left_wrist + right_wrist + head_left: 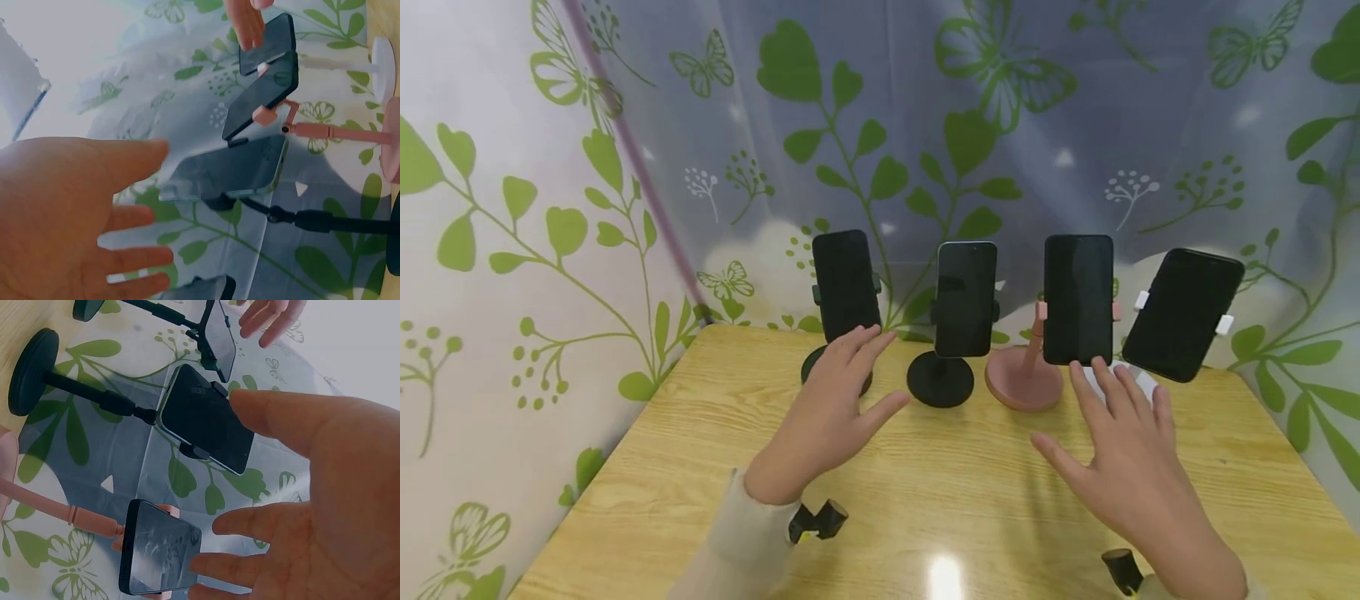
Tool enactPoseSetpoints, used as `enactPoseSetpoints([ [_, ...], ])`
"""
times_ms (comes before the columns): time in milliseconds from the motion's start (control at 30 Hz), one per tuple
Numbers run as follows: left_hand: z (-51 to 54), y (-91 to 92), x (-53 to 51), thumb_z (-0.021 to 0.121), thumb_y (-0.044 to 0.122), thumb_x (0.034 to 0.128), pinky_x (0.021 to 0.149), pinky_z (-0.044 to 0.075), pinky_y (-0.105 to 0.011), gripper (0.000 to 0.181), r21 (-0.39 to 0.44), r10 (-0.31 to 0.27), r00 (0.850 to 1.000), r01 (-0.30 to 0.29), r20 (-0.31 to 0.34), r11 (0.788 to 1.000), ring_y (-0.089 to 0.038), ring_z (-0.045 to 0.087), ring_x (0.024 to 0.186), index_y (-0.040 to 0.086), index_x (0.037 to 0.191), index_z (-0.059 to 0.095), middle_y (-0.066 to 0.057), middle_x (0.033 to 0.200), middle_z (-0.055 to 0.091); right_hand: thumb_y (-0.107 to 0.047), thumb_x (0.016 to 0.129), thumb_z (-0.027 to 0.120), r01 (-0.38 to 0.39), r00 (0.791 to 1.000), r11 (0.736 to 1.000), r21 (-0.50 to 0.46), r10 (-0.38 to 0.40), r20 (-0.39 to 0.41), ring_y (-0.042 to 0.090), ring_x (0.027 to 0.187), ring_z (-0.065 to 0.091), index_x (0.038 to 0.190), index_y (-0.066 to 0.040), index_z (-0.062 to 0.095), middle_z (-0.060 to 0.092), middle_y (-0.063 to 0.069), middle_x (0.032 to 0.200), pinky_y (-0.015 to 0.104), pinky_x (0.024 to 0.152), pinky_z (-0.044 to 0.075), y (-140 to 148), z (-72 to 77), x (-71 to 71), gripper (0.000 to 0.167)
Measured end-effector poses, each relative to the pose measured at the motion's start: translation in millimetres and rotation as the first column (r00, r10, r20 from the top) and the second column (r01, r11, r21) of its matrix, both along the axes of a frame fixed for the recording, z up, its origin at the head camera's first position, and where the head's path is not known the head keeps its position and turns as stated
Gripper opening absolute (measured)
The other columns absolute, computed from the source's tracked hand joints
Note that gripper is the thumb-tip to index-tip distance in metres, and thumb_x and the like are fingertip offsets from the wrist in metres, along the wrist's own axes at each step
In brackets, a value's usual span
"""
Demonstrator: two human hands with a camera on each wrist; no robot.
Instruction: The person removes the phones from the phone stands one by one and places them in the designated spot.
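Side by side on the table stand several phone stands, each clamping a dark-screened smartphone. My left hand (823,412) hovers with spread fingers before the leftmost phone (846,283), covering part of its dark green stand. Beside it, a black stand (940,380) bears a phone with a light edge (966,298). The pink stand (1024,380) carries another phone (1078,298). At the far right, a tilted phone (1184,315) sits in a white clamp. My right hand (1131,454), fingers spread, is held before the two right phones, partly hiding the white base (1142,380). Neither hand holds anything.
The wooden table (925,500) reaches back to a patterned curtain (880,125) with green leaves and butterflies, just behind the stands. Another curtain side (512,250) borders the left edge. Small black wrist cameras (820,521) are strapped near the sleeves.
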State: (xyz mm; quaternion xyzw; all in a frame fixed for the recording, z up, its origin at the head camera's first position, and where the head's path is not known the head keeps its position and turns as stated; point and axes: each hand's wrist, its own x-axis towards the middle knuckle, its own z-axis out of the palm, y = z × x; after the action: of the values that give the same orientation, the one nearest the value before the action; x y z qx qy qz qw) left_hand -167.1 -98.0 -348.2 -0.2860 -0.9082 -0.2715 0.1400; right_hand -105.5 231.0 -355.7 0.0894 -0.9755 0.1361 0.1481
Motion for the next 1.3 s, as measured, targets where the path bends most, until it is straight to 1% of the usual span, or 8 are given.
enactPoseSetpoints([
  [233, 2.3, -9.7, -7.0, 0.061, 0.036, 0.1061, 0.117, 0.035, -0.053, 0.058, 0.153, -0.038, 0.999, 0.043, -0.035, 0.987, -0.028, 0.038, 0.147, 0.015, 0.157, 0.042, -0.008, 0.157, 0.042, -0.055, 0.096, 0.068, -0.012, 1.0, 1.0, -0.017, 0.012, -0.007, 0.053, 0.148, 0.023, 0.162, -0.004, 0.029, 0.026, 0.029, 0.164, 0.071, 0.119, 0.0, -3.1, 6.5, 3.7, 0.092],
  [367, 0.3, -13.6, -20.2, 0.061, 0.027, 0.1066, 0.115, 0.038, -0.051, 0.049, 0.322, 0.01, 0.995, 0.021, -0.095, 0.947, -0.029, 0.044, 0.14, 0.008, 0.15, 0.048, -0.01, 0.149, 0.048, -0.05, 0.095, 0.071, -0.018, 0.998, 1.0, -0.024, 0.017, -0.058, 0.053, 0.147, 0.027, 0.161, -0.003, 0.031, 0.029, 0.029, 0.163, 0.071, 0.12, 0.003, -2.6, 9.4, 4.3, 0.091],
  [467, -8.0, -16.9, -35.3, 0.061, 0.019, 0.1061, 0.111, 0.039, -0.051, 0.043, 0.47, 0.076, 0.991, -0.016, -0.109, 0.882, -0.032, 0.046, 0.134, 0.002, 0.144, 0.05, -0.015, 0.144, 0.05, -0.048, 0.094, 0.073, -0.025, 0.997, 0.999, -0.028, 0.023, -0.08, 0.052, 0.146, 0.028, 0.16, -0.002, 0.033, 0.031, 0.029, 0.162, 0.07, 0.12, 0.004, -2.1, 11.0, 4.1, 0.089],
  [600, -21.5, -24.2, -55.3, 0.061, 0.015, 0.1053, 0.103, 0.041, -0.051, 0.043, 0.639, 0.19, 0.978, -0.089, -0.091, 0.764, -0.033, 0.046, 0.125, -0.003, 0.141, 0.045, -0.02, 0.139, 0.048, -0.045, 0.092, 0.075, -0.043, 0.991, 0.999, -0.029, 0.039, -0.126, 0.052, 0.143, 0.033, 0.157, -0.001, 0.04, 0.037, 0.029, 0.158, 0.07, 0.12, 0.008, -2.3, 10.7, 3.0, 0.085],
  [700, -26.4, -32.6, -70.9, 0.059, 0.02, 0.1068, 0.099, 0.041, -0.046, 0.045, 0.723, 0.224, 0.974, -0.131, -0.034, 0.678, -0.03, 0.047, 0.118, -0.004, 0.14, 0.041, -0.02, 0.133, 0.047, -0.04, 0.09, 0.078, -0.065, 0.982, 0.997, -0.035, 0.058, -0.179, 0.051, 0.141, 0.037, 0.153, -0.001, 0.046, 0.042, 0.03, 0.154, 0.071, 0.119, 0.012, -2.4, 10.0, 2.9, 0.081],
  [767, -27.2, -37.4, -80.8, 0.056, 0.028, 0.1084, 0.094, 0.043, -0.041, 0.046, 0.742, 0.213, 0.976, -0.171, 0.039, 0.649, -0.028, 0.05, 0.113, -0.002, 0.139, 0.041, -0.019, 0.128, 0.05, -0.036, 0.088, 0.08, -0.08, 0.975, 0.996, -0.043, 0.069, -0.212, 0.051, 0.138, 0.04, 0.15, -0.001, 0.049, 0.044, 0.03, 0.152, 0.072, 0.117, 0.015, -2.1, 9.3, 3.3, 0.078],
  [967, -26.9, -41.4, -95.3, 0.043, 0.054, 0.1084, 0.089, 0.052, -0.05, 0.058, 0.715, 0.123, 0.952, -0.291, 0.279, 0.635, -0.032, 0.061, 0.099, 0.002, 0.133, 0.048, -0.018, 0.113, 0.058, -0.029, 0.085, 0.082, -0.102, 0.958, 0.992, -0.075, 0.077, -0.276, 0.048, 0.135, 0.045, 0.142, -0.004, 0.057, 0.05, 0.028, 0.146, 0.072, 0.116, 0.02, -1.6, 10.1, 6.4, 0.067],
  [1300, -27.9, -38.4, -111.8, 0.036, 0.064, 0.1061, 0.083, 0.058, -0.035, 0.072, 0.658, -0.004, 0.886, -0.341, 0.463, 0.671, -0.026, 0.066, 0.102, 0.003, 0.139, 0.053, -0.018, 0.121, 0.063, -0.031, 0.088, 0.08, -0.087, 0.966, 0.994, -0.067, 0.068, -0.251, 0.049, 0.135, 0.045, 0.148, -0.003, 0.053, 0.049, 0.027, 0.15, 0.072, 0.117, 0.017, -0.2, 14.6, 9.0, 0.072],
])
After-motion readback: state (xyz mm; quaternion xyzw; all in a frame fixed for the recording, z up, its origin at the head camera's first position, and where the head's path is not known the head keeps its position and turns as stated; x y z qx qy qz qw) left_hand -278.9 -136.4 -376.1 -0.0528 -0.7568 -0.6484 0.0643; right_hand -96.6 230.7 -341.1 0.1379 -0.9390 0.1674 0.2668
